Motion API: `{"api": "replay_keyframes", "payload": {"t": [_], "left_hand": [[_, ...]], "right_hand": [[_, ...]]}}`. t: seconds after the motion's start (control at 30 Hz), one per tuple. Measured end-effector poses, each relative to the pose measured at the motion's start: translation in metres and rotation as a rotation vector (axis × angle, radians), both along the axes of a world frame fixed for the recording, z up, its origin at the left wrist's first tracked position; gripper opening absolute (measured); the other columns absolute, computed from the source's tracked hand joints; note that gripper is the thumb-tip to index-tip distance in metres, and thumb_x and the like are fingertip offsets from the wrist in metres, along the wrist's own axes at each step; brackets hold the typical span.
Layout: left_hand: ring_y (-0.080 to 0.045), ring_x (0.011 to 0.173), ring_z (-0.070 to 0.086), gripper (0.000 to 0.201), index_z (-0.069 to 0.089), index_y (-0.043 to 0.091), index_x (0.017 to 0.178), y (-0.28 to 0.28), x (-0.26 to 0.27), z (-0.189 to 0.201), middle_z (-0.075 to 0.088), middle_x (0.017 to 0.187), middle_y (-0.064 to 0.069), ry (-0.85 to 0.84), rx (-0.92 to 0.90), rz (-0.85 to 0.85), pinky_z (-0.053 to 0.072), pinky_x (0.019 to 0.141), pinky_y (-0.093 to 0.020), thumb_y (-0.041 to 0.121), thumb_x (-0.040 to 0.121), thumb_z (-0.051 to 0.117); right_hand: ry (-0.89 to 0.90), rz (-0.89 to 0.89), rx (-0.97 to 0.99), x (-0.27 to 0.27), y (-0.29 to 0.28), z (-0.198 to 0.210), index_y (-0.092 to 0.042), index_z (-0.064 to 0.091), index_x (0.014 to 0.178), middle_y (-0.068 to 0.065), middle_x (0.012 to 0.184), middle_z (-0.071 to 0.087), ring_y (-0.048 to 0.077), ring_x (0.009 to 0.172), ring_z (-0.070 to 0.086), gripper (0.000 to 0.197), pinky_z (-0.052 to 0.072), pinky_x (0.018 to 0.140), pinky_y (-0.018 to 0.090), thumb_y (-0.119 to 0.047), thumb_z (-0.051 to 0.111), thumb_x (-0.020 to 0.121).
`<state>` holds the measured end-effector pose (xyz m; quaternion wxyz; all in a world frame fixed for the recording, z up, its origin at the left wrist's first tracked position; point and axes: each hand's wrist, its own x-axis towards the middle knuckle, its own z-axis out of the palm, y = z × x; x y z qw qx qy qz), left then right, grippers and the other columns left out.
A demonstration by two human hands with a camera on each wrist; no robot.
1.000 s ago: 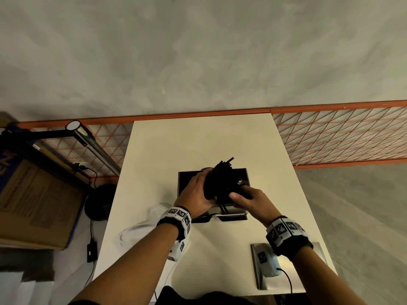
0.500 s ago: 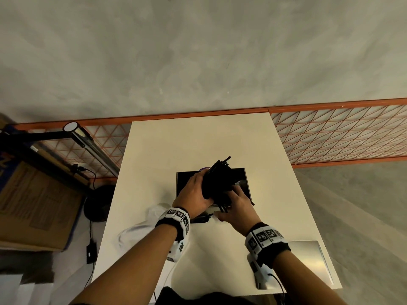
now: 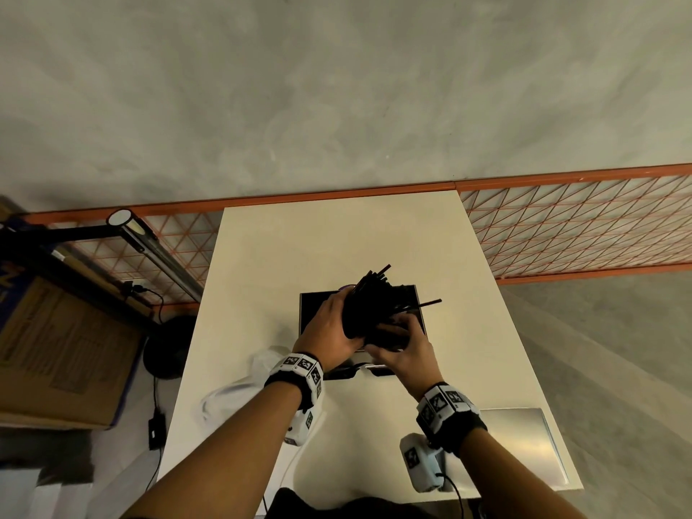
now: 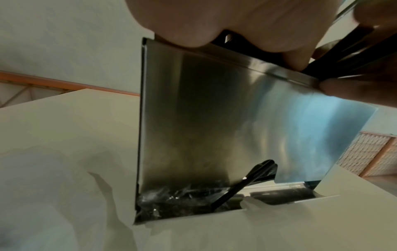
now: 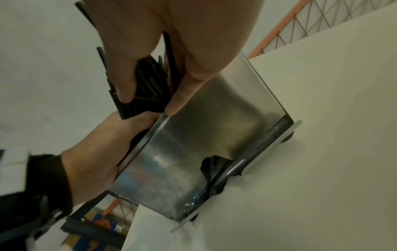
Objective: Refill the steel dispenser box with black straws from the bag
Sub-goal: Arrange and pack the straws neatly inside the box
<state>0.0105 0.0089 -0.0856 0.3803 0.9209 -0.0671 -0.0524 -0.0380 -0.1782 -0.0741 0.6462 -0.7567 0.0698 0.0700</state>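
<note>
The open-topped steel dispenser box [image 3: 312, 312] stands mid-table. A thick bundle of black straws [image 3: 369, 305] is tilted over its opening, upper ends pointing away from me. One straw sticks out to the right. My left hand [image 3: 337, 320] grips the bundle from the left, and my right hand [image 3: 398, 337] holds its lower end from the near side. In the right wrist view, fingers [image 5: 120, 81] curl over the straws [image 5: 148, 95] above the box's front [image 5: 204, 144]. A single straw [image 4: 242, 185] lies in the bottom slot. The crumpled clear bag [image 3: 239, 391] lies at left.
A flat steel lid [image 3: 524, 447] lies near the table's right front corner. An orange mesh fence [image 3: 580, 234] runs behind the white table [image 3: 337, 237]. Left of the table are a lamp arm [image 3: 157, 249], a cardboard box [image 3: 56, 350] and cables.
My right hand has shifted left from the bundle's right side to its near lower end, uncovering the steel lid. The bundle has splayed and one straw now pokes out right.
</note>
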Motion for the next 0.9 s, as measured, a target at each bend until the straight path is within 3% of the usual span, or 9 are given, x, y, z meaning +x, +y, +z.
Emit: {"api": "replay_keyframes", "payload": {"t": [0.1,0.27,0.37,0.53,0.63,0.73,0.8,0.9], "left_hand": [[-0.014,0.142,0.042,0.098,0.028,0.029,0.156,0.0,0.0,-0.002,0.042,0.155,0.005,-0.016,-0.004,-0.006,0.045,0.112,-0.037,0.037,0.077,0.085],[-0.013,0.142,0.042,0.096,0.029,0.029,0.156,0.001,0.0,-0.003,0.042,0.155,0.005,-0.027,-0.009,0.0,0.043,0.114,-0.033,0.033,0.078,0.085],[-0.013,0.142,0.042,0.097,0.029,0.027,0.157,0.002,0.001,-0.004,0.042,0.155,0.004,-0.026,-0.007,0.002,0.041,0.115,-0.031,0.034,0.077,0.085],[-0.013,0.142,0.043,0.097,0.028,0.031,0.156,0.002,0.003,-0.008,0.042,0.155,0.006,-0.011,-0.003,0.003,0.044,0.115,-0.035,0.036,0.077,0.085],[-0.013,0.142,0.044,0.097,0.028,0.032,0.156,0.002,0.003,-0.008,0.042,0.155,0.007,-0.011,-0.014,0.001,0.044,0.114,-0.036,0.035,0.077,0.085],[-0.014,0.143,0.043,0.096,0.028,0.03,0.157,0.003,0.002,-0.009,0.042,0.156,0.005,-0.03,-0.009,-0.008,0.044,0.115,-0.037,0.034,0.079,0.084],[-0.014,0.143,0.043,0.096,0.027,0.03,0.157,0.003,0.003,-0.009,0.042,0.156,0.005,-0.026,-0.009,-0.004,0.044,0.115,-0.038,0.035,0.08,0.083],[-0.015,0.142,0.044,0.095,0.027,0.03,0.157,0.003,0.003,-0.009,0.042,0.156,0.005,-0.033,-0.007,-0.009,0.045,0.114,-0.039,0.037,0.08,0.083]], "right_hand": [[0.039,0.063,0.065,0.002,-0.005,-0.003,-0.032,0.054,0.118,-0.005,0.116,0.07,0.017,0.099,0.071,0.065,0.062,0.072,0.047,-0.029,0.091,0.064],[0.072,0.252,-0.003,0.005,-0.016,-0.004,-0.035,0.064,0.117,-0.008,0.115,0.068,0.017,0.096,0.072,0.056,0.06,0.082,0.044,-0.035,0.089,0.066],[0.041,0.34,-0.095,0.007,-0.022,-0.005,-0.041,0.057,0.127,-0.014,0.121,0.066,0.009,0.11,0.065,0.068,0.056,0.092,0.04,-0.037,0.087,0.066],[-0.128,0.448,-0.318,0.006,-0.025,-0.001,-0.031,0.051,0.134,-0.01,0.121,0.065,0.006,0.103,0.067,0.067,0.058,0.086,0.034,-0.02,0.08,0.075],[-0.2,0.413,-0.297,0.006,-0.025,-0.006,-0.028,0.06,0.133,-0.009,0.128,0.064,0.009,0.11,0.065,0.061,0.059,0.084,0.032,-0.015,0.078,0.076],[-0.111,0.324,-0.162,0.008,-0.023,-0.004,-0.027,0.067,0.124,-0.001,0.122,0.068,0.016,0.1,0.071,0.053,0.061,0.079,0.035,-0.005,0.077,0.077],[-0.083,0.274,-0.169,0.009,-0.023,-0.005,-0.032,0.063,0.121,-0.008,0.117,0.07,0.01,0.103,0.069,0.053,0.058,0.085,0.028,-0.011,0.079,0.075],[-0.06,0.253,-0.136,0.012,-0.023,-0.004,-0.03,0.057,0.121,-0.016,0.117,0.07,0.003,0.109,0.065,0.059,0.053,0.091,0.028,-0.03,0.081,0.067]]}}
